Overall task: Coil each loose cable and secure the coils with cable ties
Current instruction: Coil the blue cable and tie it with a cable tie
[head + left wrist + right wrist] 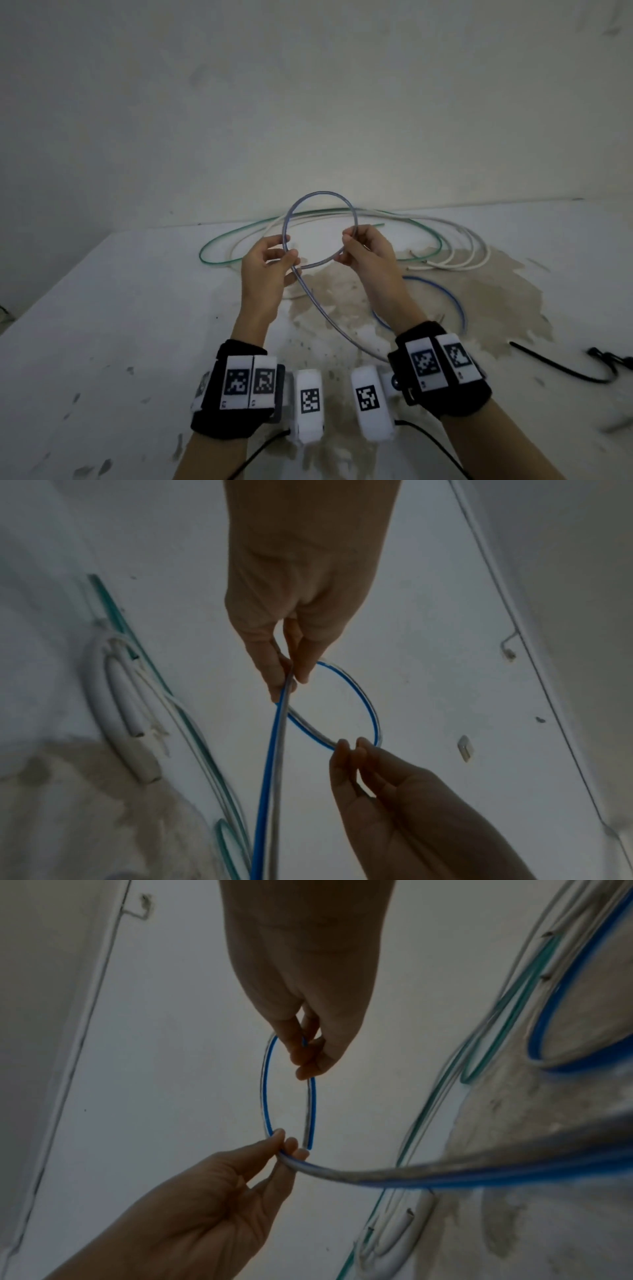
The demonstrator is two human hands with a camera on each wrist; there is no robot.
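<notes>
A clear cable with a blue stripe [322, 193] is bent into one small loop held above the table. My left hand [290, 256] pinches it where the strands cross at the loop's left. My right hand [346, 244] pinches the loop's right side. In the left wrist view the left hand [289, 676] grips the crossing and the loop [363, 699] runs to the right hand [352, 746]. In the right wrist view the right hand [304, 1056] pinches the loop [265, 1085] opposite the left hand [287, 1146]. The cable's tail [455, 301] trails onto the table at the right.
A green cable [236, 236] and a white cable [474, 248] lie in wide loose loops on the stained white table [102, 325] behind my hands. Black cable ties [561, 365] lie at the right near the table's edge. A wall stands close behind.
</notes>
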